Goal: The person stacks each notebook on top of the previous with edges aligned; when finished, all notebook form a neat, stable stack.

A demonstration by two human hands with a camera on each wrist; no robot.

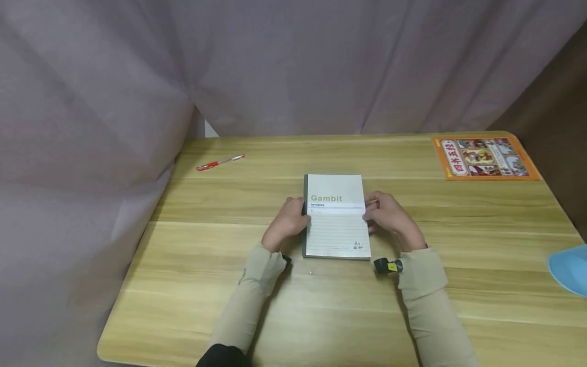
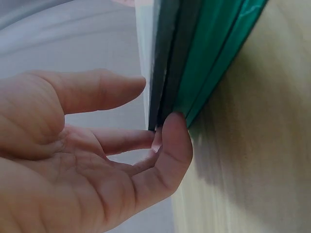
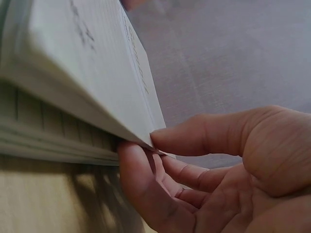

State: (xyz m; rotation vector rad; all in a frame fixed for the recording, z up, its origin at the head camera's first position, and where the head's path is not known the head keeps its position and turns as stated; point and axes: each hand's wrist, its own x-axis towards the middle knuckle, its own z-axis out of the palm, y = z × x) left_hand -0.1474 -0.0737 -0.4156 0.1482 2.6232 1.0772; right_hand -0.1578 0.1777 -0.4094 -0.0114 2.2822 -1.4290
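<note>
A white notebook (image 1: 337, 232) with "Gambit" on its cover lies in front of me, its dark spine to the left. In the left wrist view its grey spine (image 2: 166, 53) sits above green spines (image 2: 210, 53), so it tops a stack. My left hand (image 1: 289, 219) holds the spine side, thumb by the cover's edge and curled fingers against the spines. With thumb and fingers, my right hand (image 1: 390, 214) pinches the notebook's right edge. In the right wrist view, a gap shows between the upper notebook (image 3: 92, 73) and the lined surface (image 3: 48, 116) below it.
A red-capped pen (image 1: 220, 162) lies at the back left of the wooden table (image 1: 192, 285). At the back right is an orange illustrated book (image 1: 486, 158). Part of a blue object (image 1: 570, 270) shows at the right edge. A grey curtain (image 1: 293, 66) hangs behind.
</note>
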